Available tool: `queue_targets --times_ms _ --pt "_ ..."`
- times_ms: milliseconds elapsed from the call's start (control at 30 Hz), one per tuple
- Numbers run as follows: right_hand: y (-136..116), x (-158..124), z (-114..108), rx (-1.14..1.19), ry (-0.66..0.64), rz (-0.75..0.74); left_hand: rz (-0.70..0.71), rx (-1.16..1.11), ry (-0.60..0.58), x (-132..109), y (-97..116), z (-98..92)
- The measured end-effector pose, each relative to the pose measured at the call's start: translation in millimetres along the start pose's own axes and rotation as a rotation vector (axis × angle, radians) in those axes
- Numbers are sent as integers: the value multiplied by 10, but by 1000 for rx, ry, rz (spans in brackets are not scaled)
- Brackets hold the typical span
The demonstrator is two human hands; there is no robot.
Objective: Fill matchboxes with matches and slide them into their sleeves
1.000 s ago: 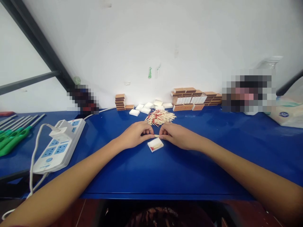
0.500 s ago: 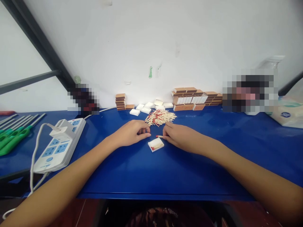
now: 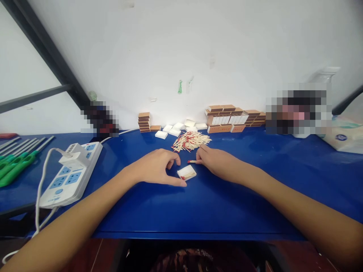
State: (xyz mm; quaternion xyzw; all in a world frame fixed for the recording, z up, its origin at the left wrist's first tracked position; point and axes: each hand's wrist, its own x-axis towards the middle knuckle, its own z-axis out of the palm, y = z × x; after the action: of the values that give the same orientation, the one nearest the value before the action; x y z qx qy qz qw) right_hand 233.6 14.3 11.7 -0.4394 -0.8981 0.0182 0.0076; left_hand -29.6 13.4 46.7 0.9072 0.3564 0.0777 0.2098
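Note:
On the blue table sits a small white matchbox tray [image 3: 187,171] with some red-tipped matches in it. My left hand [image 3: 159,166] is at the tray's left side, thumb stretched along its near edge and fingers curled apart from the thumb; nothing is in its grasp. Just to the right of the tray, my right hand [image 3: 213,160] pinches matches [image 3: 193,161], their red heads pointing left; I cannot tell how many. Beyond both hands lies a loose pile of matches [image 3: 193,141]. Several more white trays [image 3: 174,129] lie behind the pile, near the wall.
Stacked matchboxes [image 3: 227,119] stand along the wall at right, with a smaller stack [image 3: 144,122] at left. A white power strip [image 3: 74,173] and green-handled tools [image 3: 19,162] lie on the left. A tissue pack [image 3: 344,130] is at far right.
My left hand has opened, its thumb moving down and right to the near side of the tray. My right hand has hardly moved and still pinches the matches.

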Motion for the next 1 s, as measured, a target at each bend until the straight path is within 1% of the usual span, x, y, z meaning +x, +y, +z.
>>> queue_targets --times_ms 133,267,333,400,500,600,800,900,1000 --pt "68 -3 -4 75 49 12 54 75 54 18 28 104" --pt "84 -42 -87 222 125 1 89 79 100 44 -8 164" --pt "53 -71 -129 289 130 -27 87 66 108 50 -25 171" --pt "3 -98 -152 332 105 -45 83 60 115 53 -37 173" --pt "-72 -117 -147 335 64 -55 86 60 125 57 -43 178" --pt "-120 -108 -115 307 55 -61 92 67 127 59 -41 183" --pt "-197 -84 -69 160 102 -104 102 82 127 55 -29 179" --pt "-189 -98 -81 186 137 -140 100 86 125 49 -18 177" --pt "-125 -110 -104 210 193 -154 104 95 127 46 -16 183"
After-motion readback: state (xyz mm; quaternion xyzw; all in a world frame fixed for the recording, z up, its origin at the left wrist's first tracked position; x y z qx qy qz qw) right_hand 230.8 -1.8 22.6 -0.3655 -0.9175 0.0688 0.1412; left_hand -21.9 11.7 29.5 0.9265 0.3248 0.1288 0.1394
